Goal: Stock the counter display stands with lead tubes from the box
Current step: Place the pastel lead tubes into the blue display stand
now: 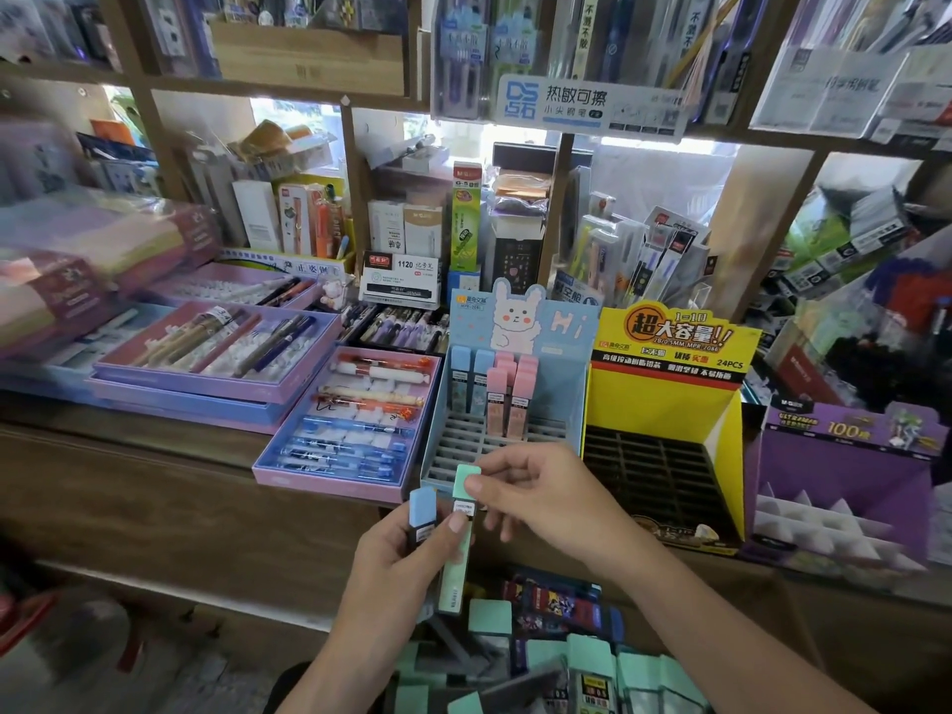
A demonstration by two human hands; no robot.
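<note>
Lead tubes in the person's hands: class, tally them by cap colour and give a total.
Blue tube: 1, held in the left hand
Green tube: 1, pinched at its cap by the right hand
Total: 2
</note>
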